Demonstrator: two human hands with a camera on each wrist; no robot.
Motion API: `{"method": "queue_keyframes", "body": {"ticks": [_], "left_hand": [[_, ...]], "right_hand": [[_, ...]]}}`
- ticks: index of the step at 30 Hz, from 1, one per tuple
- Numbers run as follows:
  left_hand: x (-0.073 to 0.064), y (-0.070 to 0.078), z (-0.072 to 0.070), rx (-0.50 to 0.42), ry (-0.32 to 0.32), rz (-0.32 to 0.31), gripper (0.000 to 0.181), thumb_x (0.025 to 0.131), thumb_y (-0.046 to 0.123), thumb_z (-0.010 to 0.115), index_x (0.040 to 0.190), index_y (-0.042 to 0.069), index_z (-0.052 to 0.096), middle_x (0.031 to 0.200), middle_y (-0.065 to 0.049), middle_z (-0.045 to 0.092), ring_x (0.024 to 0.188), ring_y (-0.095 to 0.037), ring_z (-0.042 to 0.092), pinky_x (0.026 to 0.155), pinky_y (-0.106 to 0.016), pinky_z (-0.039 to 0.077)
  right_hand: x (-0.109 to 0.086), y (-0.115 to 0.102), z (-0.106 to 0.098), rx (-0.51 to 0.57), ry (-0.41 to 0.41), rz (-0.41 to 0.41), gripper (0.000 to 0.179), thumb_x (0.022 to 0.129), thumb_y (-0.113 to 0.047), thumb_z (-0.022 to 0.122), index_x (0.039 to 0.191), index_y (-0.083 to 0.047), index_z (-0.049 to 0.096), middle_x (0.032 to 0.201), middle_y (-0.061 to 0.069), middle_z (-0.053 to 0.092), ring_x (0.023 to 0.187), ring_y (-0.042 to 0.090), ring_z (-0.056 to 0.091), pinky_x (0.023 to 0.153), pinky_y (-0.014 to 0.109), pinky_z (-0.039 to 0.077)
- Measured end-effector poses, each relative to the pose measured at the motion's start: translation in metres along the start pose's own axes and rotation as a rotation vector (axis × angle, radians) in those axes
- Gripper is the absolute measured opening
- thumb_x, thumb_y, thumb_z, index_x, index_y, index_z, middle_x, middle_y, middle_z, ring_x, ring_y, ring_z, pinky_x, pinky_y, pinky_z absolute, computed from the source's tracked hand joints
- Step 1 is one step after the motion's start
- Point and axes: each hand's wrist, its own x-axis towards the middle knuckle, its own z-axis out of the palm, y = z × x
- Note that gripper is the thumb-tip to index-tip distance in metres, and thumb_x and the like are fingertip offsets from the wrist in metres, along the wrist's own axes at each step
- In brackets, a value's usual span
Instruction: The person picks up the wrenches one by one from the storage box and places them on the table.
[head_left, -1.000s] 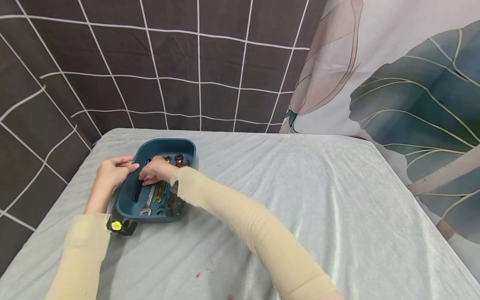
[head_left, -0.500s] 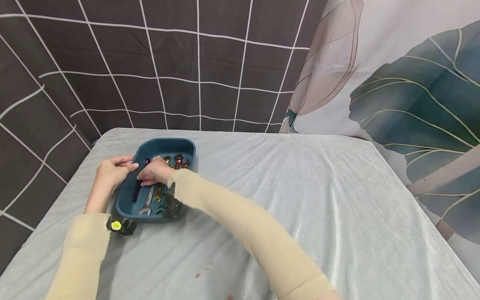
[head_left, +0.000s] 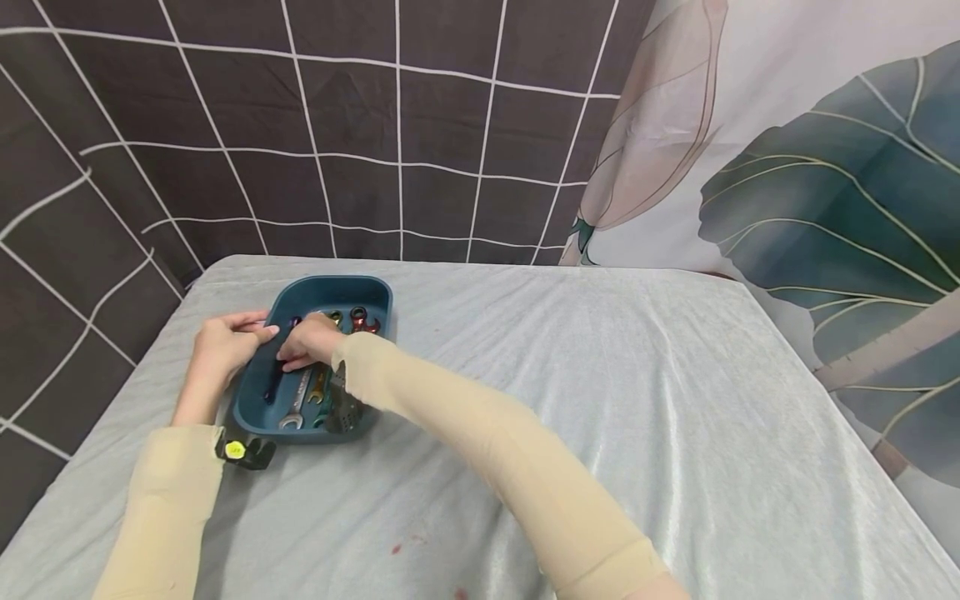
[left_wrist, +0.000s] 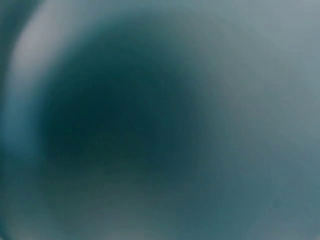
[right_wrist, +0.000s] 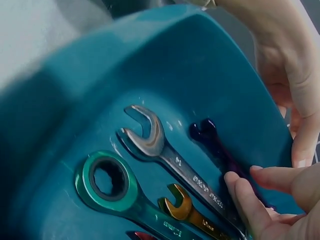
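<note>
A blue plastic bin (head_left: 250, 417) holding several combination wrenches sits on the left part of the table. At its left rim, my left hand (head_left: 225, 343) holds the edge with the thumb at the top. My right hand (head_left: 311, 340) reaches inside and pinches a dark purple wrench (right_wrist: 220, 150) lying along the left wall, thumb on one side and fingers on the other. Beside it on the bin floor lie a silver wrench (right_wrist: 177, 162), a small gold wrench (right_wrist: 186, 210) and a green ratcheting wrench (right_wrist: 132, 202). The left wrist view shows only blurred teal.
Red wrenches (head_left: 358, 321) lie at the bin's right side, partly behind the right forearm. A pale grey cloth (head_left: 660, 433) covers the table, with small reddish spots near its front. Dark grid-patterned fabric (head_left: 345, 117) hangs behind and at the left, leaf-printed fabric (head_left: 840, 208) at the right.
The right hand and forearm have shifted very slightly within the bin while the fingers stay at the purple wrench. The left hand and the bin keep their places.
</note>
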Motion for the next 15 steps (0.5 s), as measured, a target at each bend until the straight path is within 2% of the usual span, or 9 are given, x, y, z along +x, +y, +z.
{"method": "queue_keyframes", "body": {"ticks": [5,9,15], "left_hand": [[-0.0005,0.0,0.0009,-0.014,0.001,-0.002,0.049,0.096,0.026,0.056,0.138,0.001,0.05,0.126,-0.028,0.058,0.117,-0.038,0.055,0.092,-0.045,0.046],[-0.0008,0.0003,0.0008,-0.026,-0.006,-0.012,0.05,0.097,0.026,0.055,0.139,0.001,0.049,0.127,-0.028,0.057,0.12,-0.04,0.053,0.099,-0.05,0.042],[-0.0002,-0.0002,0.0006,-0.018,-0.001,-0.009,0.049,0.097,0.026,0.055,0.139,0.001,0.049,0.126,-0.028,0.058,0.118,-0.039,0.053,0.099,-0.05,0.042]], "right_hand": [[-0.0058,0.0006,-0.0048,0.052,-0.04,-0.006,0.03,0.073,0.013,0.074,0.101,0.01,0.063,0.074,0.016,0.068,0.081,0.025,0.073,0.067,0.029,0.059],[-0.0081,0.0006,-0.0066,0.073,-0.049,-0.002,0.029,0.074,0.015,0.073,0.101,0.013,0.063,0.075,0.017,0.066,0.082,0.027,0.073,0.069,0.029,0.059],[-0.0069,-0.0053,-0.0025,-0.04,-0.006,0.045,0.022,0.075,0.01,0.075,0.096,0.01,0.067,0.083,0.016,0.063,0.079,0.021,0.074,0.067,0.025,0.058]]}}
